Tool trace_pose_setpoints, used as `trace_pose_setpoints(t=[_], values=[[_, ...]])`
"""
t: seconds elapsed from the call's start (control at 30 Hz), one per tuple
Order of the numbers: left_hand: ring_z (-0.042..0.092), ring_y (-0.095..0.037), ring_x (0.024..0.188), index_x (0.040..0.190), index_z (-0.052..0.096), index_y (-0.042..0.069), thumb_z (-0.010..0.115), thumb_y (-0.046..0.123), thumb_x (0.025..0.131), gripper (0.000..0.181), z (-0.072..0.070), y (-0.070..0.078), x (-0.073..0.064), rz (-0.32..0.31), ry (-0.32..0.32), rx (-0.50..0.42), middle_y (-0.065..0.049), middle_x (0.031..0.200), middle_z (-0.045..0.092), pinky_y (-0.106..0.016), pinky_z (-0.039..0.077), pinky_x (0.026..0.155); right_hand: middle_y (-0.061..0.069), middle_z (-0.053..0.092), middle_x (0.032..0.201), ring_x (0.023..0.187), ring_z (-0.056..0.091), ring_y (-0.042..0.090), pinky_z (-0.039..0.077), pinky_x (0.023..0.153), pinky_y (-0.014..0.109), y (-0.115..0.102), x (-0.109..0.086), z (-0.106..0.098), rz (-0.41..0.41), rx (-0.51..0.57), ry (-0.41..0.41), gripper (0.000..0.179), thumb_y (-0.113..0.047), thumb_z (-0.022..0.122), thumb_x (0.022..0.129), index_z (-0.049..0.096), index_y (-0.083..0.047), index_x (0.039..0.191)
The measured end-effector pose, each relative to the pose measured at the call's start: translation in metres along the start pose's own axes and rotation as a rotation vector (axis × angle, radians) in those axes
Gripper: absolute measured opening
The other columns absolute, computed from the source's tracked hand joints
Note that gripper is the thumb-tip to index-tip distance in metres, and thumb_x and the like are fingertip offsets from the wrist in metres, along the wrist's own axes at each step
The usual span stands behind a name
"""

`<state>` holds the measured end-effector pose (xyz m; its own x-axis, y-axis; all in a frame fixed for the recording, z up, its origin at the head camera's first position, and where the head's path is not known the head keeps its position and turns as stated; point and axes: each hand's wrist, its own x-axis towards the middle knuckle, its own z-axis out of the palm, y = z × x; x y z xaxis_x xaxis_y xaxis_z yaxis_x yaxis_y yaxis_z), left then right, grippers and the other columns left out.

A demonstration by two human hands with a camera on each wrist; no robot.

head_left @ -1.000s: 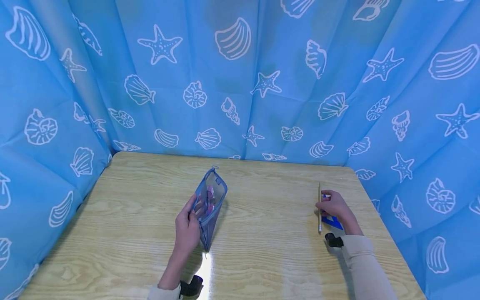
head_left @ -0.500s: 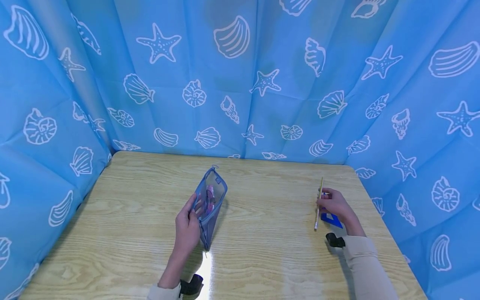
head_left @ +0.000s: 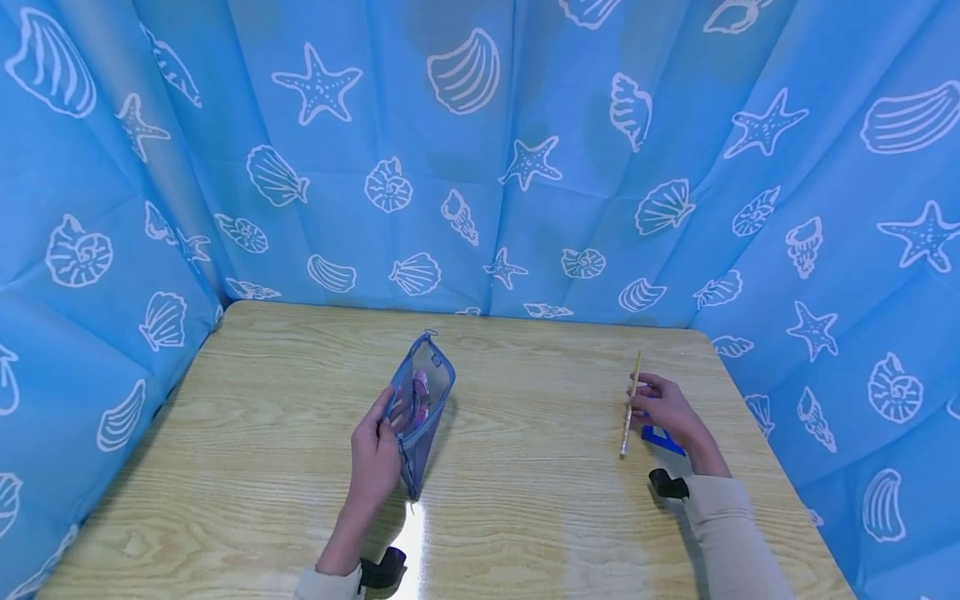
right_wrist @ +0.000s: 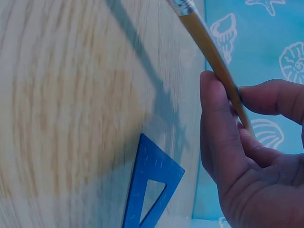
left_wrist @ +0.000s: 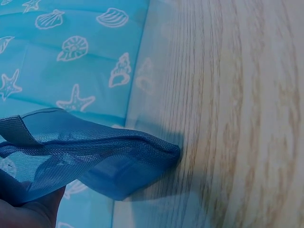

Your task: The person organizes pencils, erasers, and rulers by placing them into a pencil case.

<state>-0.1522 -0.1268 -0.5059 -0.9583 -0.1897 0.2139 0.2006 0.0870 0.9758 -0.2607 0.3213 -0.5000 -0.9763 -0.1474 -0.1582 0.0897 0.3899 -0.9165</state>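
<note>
A blue mesh zip pouch stands with its mouth open left of the table's middle, and my left hand grips its near side. Pink items show inside it. In the left wrist view the pouch covers most of the hand. My right hand pinches a yellow pencil between thumb and fingers. Its metal end points up in the right wrist view, and its shadow falls on the wood. Below that hand a blue set square with a triangular cutout lies flat on the table.
The wood-grain table reaches back to a blue curtain printed with white shells and starfish, which also hangs along the left and right sides. A bright light reflection lies on the wood near my left wrist.
My right hand has lifted the pencil and shifted slightly left with it, tilting it; more of the set square shows. The left hand and pouch hold still.
</note>
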Motion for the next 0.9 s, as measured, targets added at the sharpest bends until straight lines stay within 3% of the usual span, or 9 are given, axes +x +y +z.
trace_pose_setpoints(t=[0.47, 0.73, 0.9], values=[[0.060, -0.046, 0.124, 0.153, 0.035, -0.009, 0.026, -0.008, 0.103, 0.051, 0.000, 0.001, 0.000, 0.000, 0.008, 0.000, -0.034, 0.140, 0.054, -0.044, 0.051, 0.107, 0.022, 0.056, 0.118, 0.086, 0.068, 0.008, 0.066, 0.079, 0.029, -0.001, 0.002, 0.010, -0.056, 0.079, -0.007, 0.060, 0.001, 0.056, 0.100, 0.027, 0.015, 0.150], [0.058, -0.047, 0.127, 0.153, 0.034, -0.010, 0.026, -0.008, 0.103, 0.051, 0.000, 0.001, 0.000, -0.002, -0.001, -0.028, -0.036, 0.140, 0.053, -0.045, 0.051, 0.108, 0.027, 0.053, 0.120, 0.089, 0.067, 0.008, 0.065, 0.081, 0.029, -0.005, 0.000, 0.017, -0.079, 0.103, -0.011, 0.057, 0.002, 0.053, 0.100, 0.027, 0.016, 0.150], [0.058, -0.047, 0.127, 0.152, 0.034, -0.010, 0.026, -0.009, 0.102, 0.051, 0.001, 0.001, 0.000, -0.001, -0.001, -0.044, -0.036, 0.140, 0.053, -0.043, 0.051, 0.107, 0.020, 0.056, 0.117, 0.089, 0.068, 0.008, 0.065, 0.081, 0.029, -0.010, -0.001, 0.025, -0.095, 0.148, -0.026, 0.059, 0.003, 0.055, 0.100, 0.026, 0.015, 0.150]])
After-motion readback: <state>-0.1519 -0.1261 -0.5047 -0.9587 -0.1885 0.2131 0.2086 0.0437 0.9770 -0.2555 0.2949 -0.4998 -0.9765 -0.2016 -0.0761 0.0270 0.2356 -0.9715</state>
